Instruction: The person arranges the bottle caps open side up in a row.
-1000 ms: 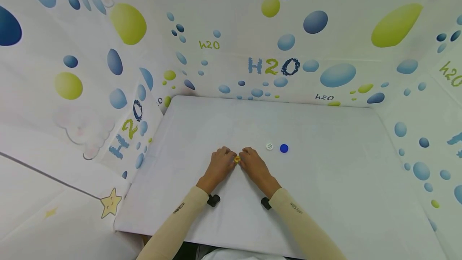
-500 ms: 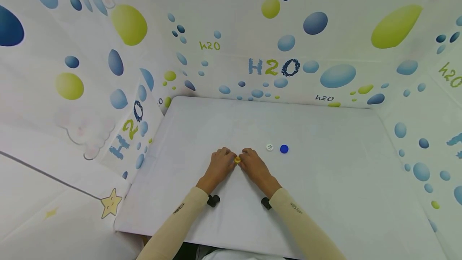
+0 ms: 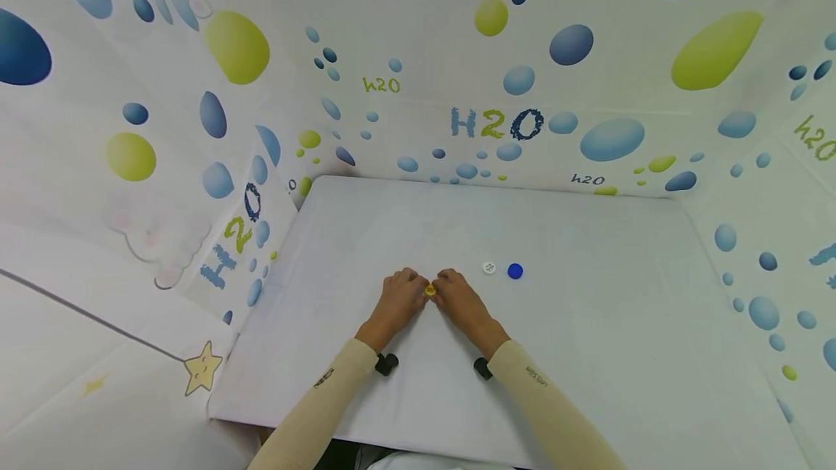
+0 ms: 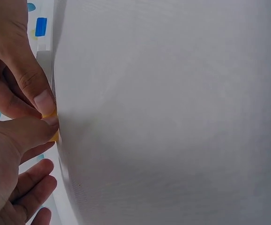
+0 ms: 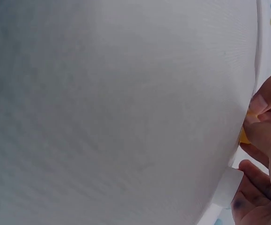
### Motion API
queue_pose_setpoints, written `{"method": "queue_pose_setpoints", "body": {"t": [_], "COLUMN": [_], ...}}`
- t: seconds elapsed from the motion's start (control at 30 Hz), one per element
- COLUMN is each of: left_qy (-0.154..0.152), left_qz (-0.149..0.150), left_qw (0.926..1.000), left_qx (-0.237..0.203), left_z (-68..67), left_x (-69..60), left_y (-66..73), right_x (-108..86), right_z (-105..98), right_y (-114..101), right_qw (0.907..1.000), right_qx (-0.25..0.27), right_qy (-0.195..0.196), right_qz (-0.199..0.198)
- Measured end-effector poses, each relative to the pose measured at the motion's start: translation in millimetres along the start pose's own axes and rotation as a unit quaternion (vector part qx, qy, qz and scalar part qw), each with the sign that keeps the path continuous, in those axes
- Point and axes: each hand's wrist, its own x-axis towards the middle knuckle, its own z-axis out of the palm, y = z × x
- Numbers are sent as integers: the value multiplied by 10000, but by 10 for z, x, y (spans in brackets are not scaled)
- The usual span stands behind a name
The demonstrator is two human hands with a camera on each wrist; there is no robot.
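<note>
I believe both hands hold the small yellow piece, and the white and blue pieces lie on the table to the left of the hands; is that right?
Not quite: the left hand and the right hand do hold the small yellow piece, but the white piece and the blue piece lie on the table to their right, not left, as the head view shows.

Head view: soft, even light, fairly bright; faint shadows on the white tabletop (image 3: 607, 354). Wide-angle stretch toward the edges (printed bubbles (image 3: 717, 53) at the sides look oblong). Wrist views dimmer, greyer: left one darkens toward its right edge, right one toward upper left. Left wrist also shows soft shadow beside the fingers (image 4: 30, 80).
</note>
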Motion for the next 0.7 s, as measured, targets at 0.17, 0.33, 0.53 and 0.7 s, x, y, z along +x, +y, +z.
{"method": "queue_pose_setpoints", "body": {"t": [0.17,0.33,0.53,0.7], "left_qy": [-57,-97,-88,73], "left_qz": [-110,-241,-418,-454], "left_qw": [9999,9996,9988,9986], "left_qx": [-1,-71,-225,-246], "left_z": [-4,-14,-29,-11], "left_x": [3,10,11,16], "left_y": [6,14,27,34], "right_x": [0,-9,4,18], "right_z": [-10,-51,-108,-154], "right_y": [-11,-41,-84,-124], "right_qw": [10000,10000,10000,9995], "right_qx": [67,57,-56,164], "right_qy": [-21,-7,-4,104], "right_qz": [-36,-58,45,245]}}
